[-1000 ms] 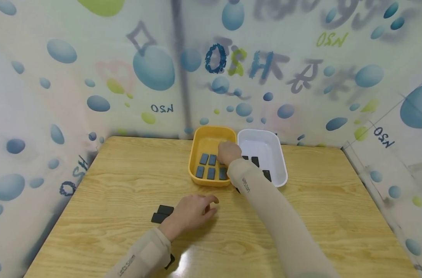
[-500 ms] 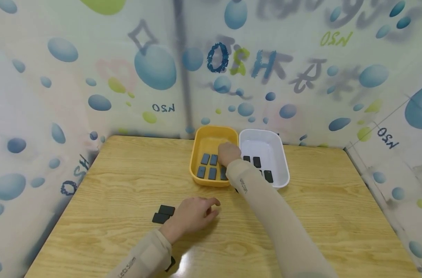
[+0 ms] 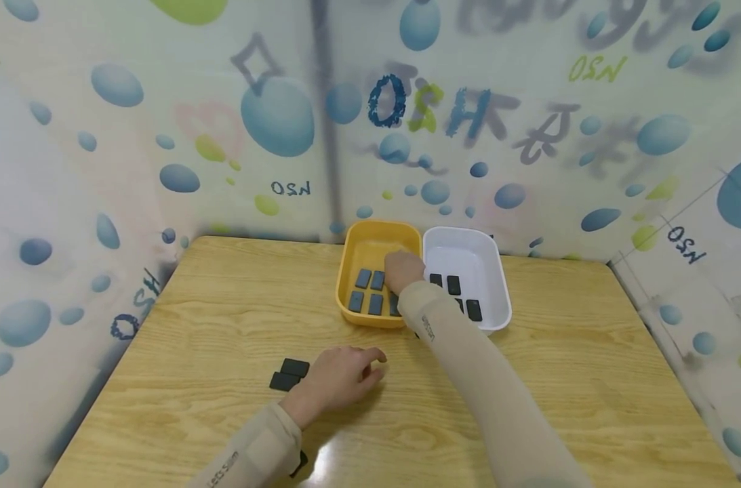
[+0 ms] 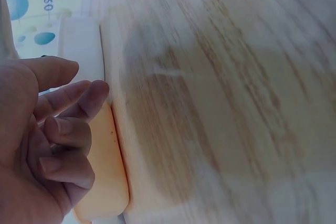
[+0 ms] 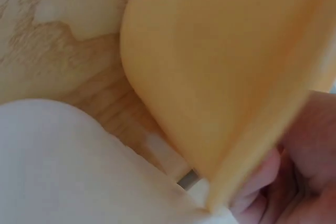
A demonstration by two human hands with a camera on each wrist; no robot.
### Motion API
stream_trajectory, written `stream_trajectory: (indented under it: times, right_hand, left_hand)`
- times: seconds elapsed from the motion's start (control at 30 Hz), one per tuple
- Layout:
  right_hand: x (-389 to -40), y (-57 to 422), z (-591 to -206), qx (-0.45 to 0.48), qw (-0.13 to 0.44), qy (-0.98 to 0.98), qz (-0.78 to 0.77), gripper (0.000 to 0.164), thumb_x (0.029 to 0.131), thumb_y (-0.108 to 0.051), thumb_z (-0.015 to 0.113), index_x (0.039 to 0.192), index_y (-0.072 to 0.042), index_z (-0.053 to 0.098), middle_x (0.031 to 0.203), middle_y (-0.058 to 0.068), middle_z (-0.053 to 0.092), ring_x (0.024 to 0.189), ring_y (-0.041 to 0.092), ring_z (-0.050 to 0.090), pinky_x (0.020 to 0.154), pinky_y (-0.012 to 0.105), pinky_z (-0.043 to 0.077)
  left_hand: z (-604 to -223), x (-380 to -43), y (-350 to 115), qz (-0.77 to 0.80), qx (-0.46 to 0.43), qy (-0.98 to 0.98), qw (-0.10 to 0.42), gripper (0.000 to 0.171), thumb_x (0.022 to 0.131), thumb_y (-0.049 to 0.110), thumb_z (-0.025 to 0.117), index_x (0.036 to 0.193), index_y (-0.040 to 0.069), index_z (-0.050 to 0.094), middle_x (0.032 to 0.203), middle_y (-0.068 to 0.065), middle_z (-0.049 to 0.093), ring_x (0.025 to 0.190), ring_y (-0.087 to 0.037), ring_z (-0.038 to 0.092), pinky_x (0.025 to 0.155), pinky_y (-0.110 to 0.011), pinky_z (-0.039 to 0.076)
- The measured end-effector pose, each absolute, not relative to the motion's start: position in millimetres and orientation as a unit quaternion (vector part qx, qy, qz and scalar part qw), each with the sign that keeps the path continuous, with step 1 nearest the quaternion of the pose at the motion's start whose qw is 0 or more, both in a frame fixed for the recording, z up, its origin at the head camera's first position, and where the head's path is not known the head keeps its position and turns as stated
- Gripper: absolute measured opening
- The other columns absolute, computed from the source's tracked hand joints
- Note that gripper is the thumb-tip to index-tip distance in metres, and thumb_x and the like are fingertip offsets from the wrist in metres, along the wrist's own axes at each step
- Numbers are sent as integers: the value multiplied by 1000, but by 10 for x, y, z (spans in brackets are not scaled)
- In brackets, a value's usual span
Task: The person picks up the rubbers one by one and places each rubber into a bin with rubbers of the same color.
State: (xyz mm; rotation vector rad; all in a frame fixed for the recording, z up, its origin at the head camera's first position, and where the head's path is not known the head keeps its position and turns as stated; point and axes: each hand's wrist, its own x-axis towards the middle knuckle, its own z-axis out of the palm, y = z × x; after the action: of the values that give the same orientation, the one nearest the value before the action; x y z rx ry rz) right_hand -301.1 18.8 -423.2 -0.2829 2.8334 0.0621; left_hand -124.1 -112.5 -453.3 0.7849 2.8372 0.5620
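Note:
My right hand point(image 3: 404, 272) reaches down into the yellow tub point(image 3: 379, 234) at its right side. Its fingertips are hidden in the head view, and I cannot tell whether they pinch anything. Beside it, small blue-grey rectangular tiles point(image 3: 356, 301) lie in two rows on the tub floor. In the right wrist view, curled fingers of the hand point(image 5: 310, 156) show behind the yellow rim. My left hand point(image 3: 339, 371) hovers low over the table in front of the tubs, holding nothing. Its fingers point(image 4: 71, 132) are loosely bent in the left wrist view.
A white tub point(image 3: 468, 251) stands against the yellow one, with several black tiles point(image 3: 453, 285) inside. Two black tiles point(image 3: 295, 367) lie on the wooden table point(image 3: 224, 305) beside my left wrist. Another dark piece point(image 3: 300, 463) shows by the left sleeve. A patterned wall rises behind.
The head view drifts slightly, shifting the tubs rightward in it. My right hand stays in the yellow tub, a touch further left relative to it. The left hand hardly moves.

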Motion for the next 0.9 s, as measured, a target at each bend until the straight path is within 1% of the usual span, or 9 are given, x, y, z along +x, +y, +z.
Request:
stream_trajectory:
  times: [0.13,0.33,0.53,0.7,0.8,0.9]
  right_hand:
    - [-3038,241,-4177,-103,140,984,31,16,97,-18,54,97,-9,67,85,4,64,75,18,61,64,33,55]
    - [-3043,356,-4026,-120,133,984,16,17,94,-25,61,98,-10,65,87,4,65,78,19,61,67,35,54]
    - [-2940,457,-3817,-148,134,980,11,22,94,-31,62,101,-10,62,90,4,64,80,21,60,70,36,52]
    - [-2817,572,-3666,-158,133,978,14,25,93,-35,64,102,-12,61,88,3,62,79,21,59,68,35,50]
    - [-2735,652,-3606,-166,131,977,18,28,93,-36,65,107,-12,60,88,3,63,79,21,59,68,35,49]
    - [-2636,741,-3548,-175,129,976,20,33,93,-37,64,114,-12,60,94,4,65,81,21,60,71,35,50]
  left_hand:
    - [-4530,-1232,-1114,181,265,945,71,23,95,32,60,114,22,66,73,12,63,58,1,49,52,-21,39]
    - [-4515,-1230,-1101,181,264,944,80,24,96,33,60,115,21,66,74,11,64,59,0,50,53,-21,40]
    - [-4510,-1225,-1092,177,263,945,85,24,96,33,59,116,22,66,74,11,63,59,0,49,53,-21,40]
    - [-4513,-1227,-1095,175,265,944,88,24,95,33,60,116,22,65,75,11,63,60,0,50,53,-21,40]
    - [-4510,-1222,-1096,173,269,944,86,23,95,32,60,115,22,66,74,11,63,59,0,49,53,-21,40]
    - [-4505,-1212,-1090,172,272,943,85,23,95,32,60,115,21,66,73,11,62,59,-1,49,54,-21,40]
